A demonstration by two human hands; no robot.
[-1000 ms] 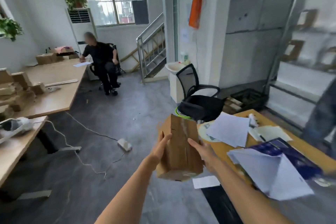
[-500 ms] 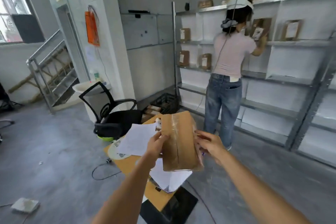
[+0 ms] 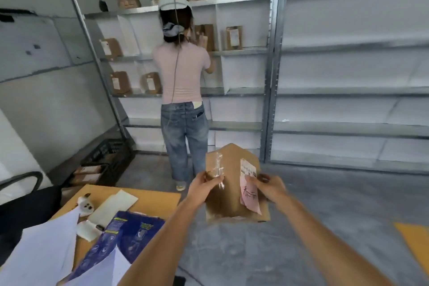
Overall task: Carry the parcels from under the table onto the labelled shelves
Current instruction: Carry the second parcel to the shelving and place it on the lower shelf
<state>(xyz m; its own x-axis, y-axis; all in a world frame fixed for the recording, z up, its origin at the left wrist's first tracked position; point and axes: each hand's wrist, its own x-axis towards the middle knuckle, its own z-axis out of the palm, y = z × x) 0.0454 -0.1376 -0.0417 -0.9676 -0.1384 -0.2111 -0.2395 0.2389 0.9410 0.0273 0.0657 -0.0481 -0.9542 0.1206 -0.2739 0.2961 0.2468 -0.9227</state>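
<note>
— Both hands first, please. What has the left hand (image 3: 201, 187) got?

— Its fingers are curled round the left edge of a brown cardboard parcel (image 3: 232, 183), thumb on the front face near a strip of clear tape. The right hand (image 3: 270, 187) is clamped on the opposite edge, thumb pressed on the pink handwritten slip (image 3: 250, 196) that hangs below a white printed label (image 3: 248, 168).

— Where does the parcel sit in the frame?

— Lower centre, held clear of every surface, above the grey concrete floor (image 3: 290, 227), with its top corner pointing up toward the shelves.

— And the shelves?

— Grey metal shelving with white backing (image 3: 348, 90) fills the right and the upper centre. The bays at the right show no parcels. In the left bays, small brown labelled parcels (image 3: 119, 82) stand upright on two levels, and more cartons are stacked on the top board.

— Anyone else present?

— A second person in a pink top and blue jeans (image 3: 183, 90) stands with their back to the camera, wearing a white head rig, one hand raised against a parcel on an upper shelf.

— Lower left?

— An orange-topped table (image 3: 151, 197) carries loose white sheets (image 3: 46, 251) and a blue printed packet (image 3: 130, 234). Behind it, a black crate (image 3: 111, 155) stands on the floor by the wall; its contents are blurred.
</note>
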